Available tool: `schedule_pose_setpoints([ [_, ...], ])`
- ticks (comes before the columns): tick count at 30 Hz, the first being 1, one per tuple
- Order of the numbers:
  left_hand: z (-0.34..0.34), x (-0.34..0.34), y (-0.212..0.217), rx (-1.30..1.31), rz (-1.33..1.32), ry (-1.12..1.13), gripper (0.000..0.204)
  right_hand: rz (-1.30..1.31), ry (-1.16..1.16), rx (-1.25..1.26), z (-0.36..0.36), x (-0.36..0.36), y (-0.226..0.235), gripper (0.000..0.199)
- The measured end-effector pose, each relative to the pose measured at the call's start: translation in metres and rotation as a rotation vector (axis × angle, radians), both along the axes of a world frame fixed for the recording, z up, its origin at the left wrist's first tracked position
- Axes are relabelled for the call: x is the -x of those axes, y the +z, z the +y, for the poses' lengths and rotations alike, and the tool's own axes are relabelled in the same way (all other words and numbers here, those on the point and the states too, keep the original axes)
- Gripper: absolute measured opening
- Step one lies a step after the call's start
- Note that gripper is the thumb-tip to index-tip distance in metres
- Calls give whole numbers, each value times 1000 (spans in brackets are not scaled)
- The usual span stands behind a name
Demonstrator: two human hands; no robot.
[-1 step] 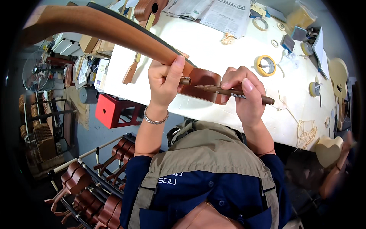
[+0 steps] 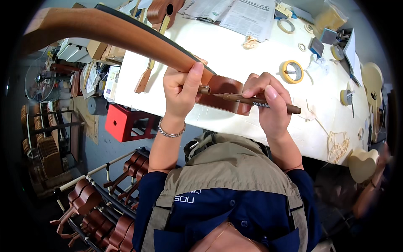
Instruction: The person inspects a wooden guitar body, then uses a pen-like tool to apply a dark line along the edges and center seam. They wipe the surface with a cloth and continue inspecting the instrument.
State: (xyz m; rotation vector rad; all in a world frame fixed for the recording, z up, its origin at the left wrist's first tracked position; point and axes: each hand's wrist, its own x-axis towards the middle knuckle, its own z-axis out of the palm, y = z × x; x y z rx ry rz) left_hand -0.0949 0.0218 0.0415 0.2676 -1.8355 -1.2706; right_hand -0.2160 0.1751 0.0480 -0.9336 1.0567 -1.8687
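A worker's right hand (image 2: pixel 273 103) pinches an uncapped brown marker (image 2: pixel 252 101), fingers closed round the barrel, as the left hand (image 2: pixel 180 86), tightly curled, grips the neck (image 2: pixel 113 31) of a small wooden instrument along with the marker's cap (image 2: pixel 204 89). The instrument's brown body (image 2: pixel 226 85) shows behind the tip, over the tabletop (image 2: pixel 235 63); contact is unclear. The step appears to be touch-up or recapping, either calling for careful aim. Beyond lie newspapers (image 2: pixel 247 19).
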Motion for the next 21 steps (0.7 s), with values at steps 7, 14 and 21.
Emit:
schedule_pose_setpoints([
  [7, 15, 4, 5, -2, -46, 23, 32, 10, 3, -82, -11, -6, 0, 34],
  [14, 29, 6, -7, 34, -120, 63, 31, -65, -5, -67, -8, -1, -5, 36],
  [21, 18, -5, 2, 312, -276, 168, 36, 114, -573, -10, 26, 18, -71, 44],
])
